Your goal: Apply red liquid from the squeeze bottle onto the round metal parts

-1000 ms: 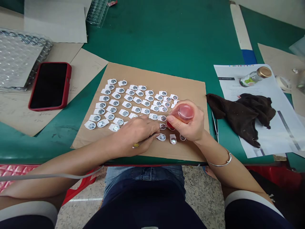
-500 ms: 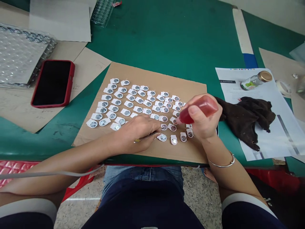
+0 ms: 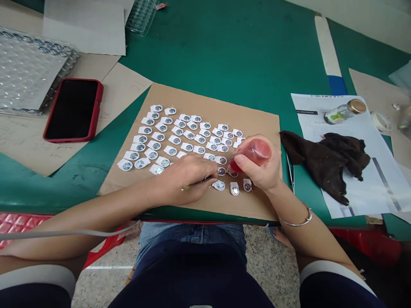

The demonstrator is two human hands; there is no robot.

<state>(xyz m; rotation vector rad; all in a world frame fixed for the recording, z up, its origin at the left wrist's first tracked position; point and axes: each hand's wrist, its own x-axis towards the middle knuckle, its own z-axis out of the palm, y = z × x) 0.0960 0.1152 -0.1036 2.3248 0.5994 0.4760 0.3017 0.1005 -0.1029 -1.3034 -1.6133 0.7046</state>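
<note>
Several small round silver pieces on white tabs (image 3: 175,140) lie in rows over a brown cardboard sheet (image 3: 199,209). My left hand (image 3: 188,179) rests on the sheet, closed around a thin brass-coloured tool, perhaps tweezers (image 3: 195,184), whose tip is hard to make out. My right hand (image 3: 265,171) is wrapped around a squeeze bottle of red liquid (image 3: 253,155). The bottle leans with its nozzle pointing down and left, close to a silver piece in front of my left fingers. My right hand hides some of the pieces beneath it.
A red-cased phone (image 3: 73,110) and a clear plastic tray (image 3: 32,72) lie at left on cardboard. At right are dark cloth gloves (image 3: 324,162), printed paper (image 3: 379,179), a small glass jar (image 3: 345,112) and metal tweezers (image 3: 290,169) beside the sheet.
My right hand has moved left with the squeeze bottle, bringing its nozzle nearer my left fingers. The tweezers beside the sheet have come into view. My left hand has stayed in place.
</note>
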